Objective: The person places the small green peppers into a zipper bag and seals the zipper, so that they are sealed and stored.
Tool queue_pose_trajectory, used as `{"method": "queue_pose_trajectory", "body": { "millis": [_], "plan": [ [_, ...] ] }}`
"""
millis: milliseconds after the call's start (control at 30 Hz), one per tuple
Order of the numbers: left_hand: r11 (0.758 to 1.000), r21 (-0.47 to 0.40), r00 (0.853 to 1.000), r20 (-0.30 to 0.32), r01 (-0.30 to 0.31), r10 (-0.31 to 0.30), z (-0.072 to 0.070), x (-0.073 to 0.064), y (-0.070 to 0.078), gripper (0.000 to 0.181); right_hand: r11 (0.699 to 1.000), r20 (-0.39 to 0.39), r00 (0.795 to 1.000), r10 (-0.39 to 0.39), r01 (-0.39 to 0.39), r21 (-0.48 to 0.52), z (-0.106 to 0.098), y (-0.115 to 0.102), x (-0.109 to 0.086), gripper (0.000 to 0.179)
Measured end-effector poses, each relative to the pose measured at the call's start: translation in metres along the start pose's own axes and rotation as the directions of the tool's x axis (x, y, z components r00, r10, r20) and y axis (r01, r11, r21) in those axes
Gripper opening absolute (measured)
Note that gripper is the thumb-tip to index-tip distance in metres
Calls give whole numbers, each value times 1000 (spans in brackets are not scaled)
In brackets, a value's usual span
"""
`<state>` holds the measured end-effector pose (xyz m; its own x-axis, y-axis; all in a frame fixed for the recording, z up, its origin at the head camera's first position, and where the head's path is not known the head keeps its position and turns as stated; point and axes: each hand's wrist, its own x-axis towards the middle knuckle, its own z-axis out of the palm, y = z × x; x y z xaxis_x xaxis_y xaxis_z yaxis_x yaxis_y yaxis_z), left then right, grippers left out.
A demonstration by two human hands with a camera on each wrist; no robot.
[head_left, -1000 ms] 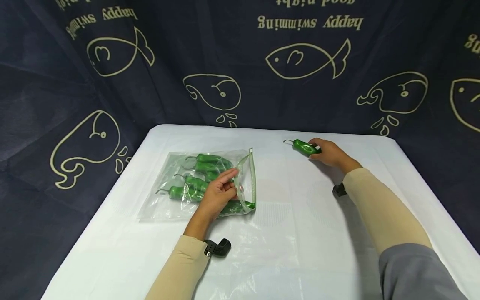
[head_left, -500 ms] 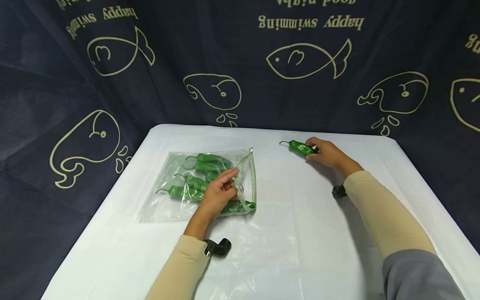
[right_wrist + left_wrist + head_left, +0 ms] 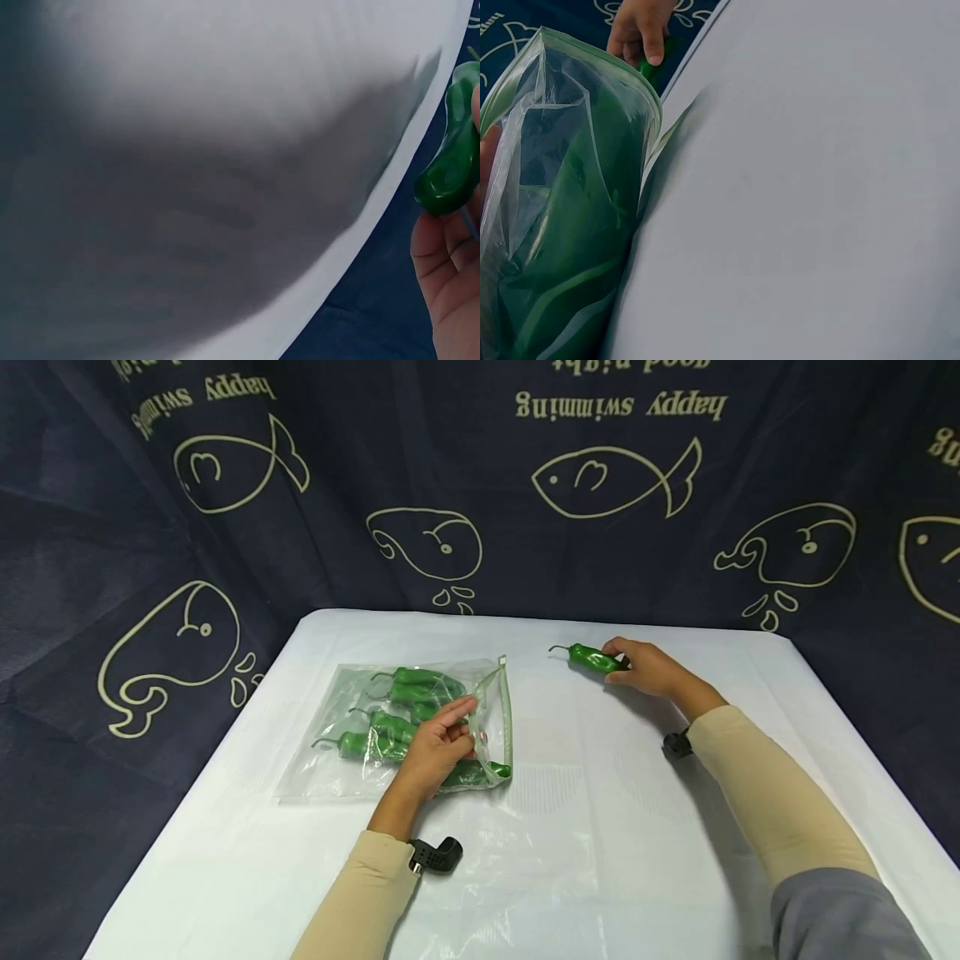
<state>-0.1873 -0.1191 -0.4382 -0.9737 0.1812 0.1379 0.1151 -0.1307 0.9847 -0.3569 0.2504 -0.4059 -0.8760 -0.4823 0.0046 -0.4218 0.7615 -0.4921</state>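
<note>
The left hand [image 3: 438, 747] is partly curled at the mouth of a clear bag [image 3: 507, 718], its bent fingers and thumb holding the thin upper film; the exact grip is partly hidden. The bag is soft, glossy plastic, wrinkled into bright creases, with a pale green strip running along its gaping mouth. In the left wrist view this rim rises to a peaked arch, the film beneath it folded and see-through. Inside lie several packed peppers [image 3: 363, 746], green and elongated, their thin hooked stems pointing away from the mouth; one smooth tip reaches the near corner of the opening.

The right hand [image 3: 648, 668] is nearly closed, thumb and fingers pinching the blunt end of a single green pepper [image 3: 592, 658]. That pepper is well apart from the bag, toward the far side of the surface [image 3: 555, 877], its slender curved stem pointing left. Its skin is shiny and lightly dented, with white highlights; the right wrist view shows a bulging, waisted body. Whether it touches the surface cannot be told.

The surface is covered in smooth white material with rounded far corners, shallow creases and a faint ribbed round patch. Behind hangs dark blue cloth [image 3: 480, 468], softly folded, printed with cream outlines of fish, whales and upside-down lettering.
</note>
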Motion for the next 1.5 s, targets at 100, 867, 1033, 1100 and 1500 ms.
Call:
{"method": "queue_pose_trajectory", "body": {
  "millis": [100, 867, 1033, 1100, 1500],
  "plan": [
    [1000, -1, 1000, -5, -6, 6, 1, 0, 0, 57, 1000, 16, 999, -28, 29, -8, 1, -4, 0, 46],
    [1000, 4, 1000, -1, -7, 7, 3, 0, 2, 57, 981, 69, 980, -188, 191, -36, 2, -45, -16, 42],
    [1000, 3, 1000, -2, -8, 8, 2, 0, 1, 57, 970, 70, 970, -231, 235, -56, 3, -56, -23, 42],
    [1000, 4, 1000, -1, -7, 7, 2, 0, 1, 57, 965, 69, 966, -248, 252, -67, 3, -61, -26, 42],
    [1000, 12, 1000, -3, -3, 4, 1, 0, 1, 57, 935, 59, 940, -336, 340, -98, 8, -85, -42, 45]
  ]
}}
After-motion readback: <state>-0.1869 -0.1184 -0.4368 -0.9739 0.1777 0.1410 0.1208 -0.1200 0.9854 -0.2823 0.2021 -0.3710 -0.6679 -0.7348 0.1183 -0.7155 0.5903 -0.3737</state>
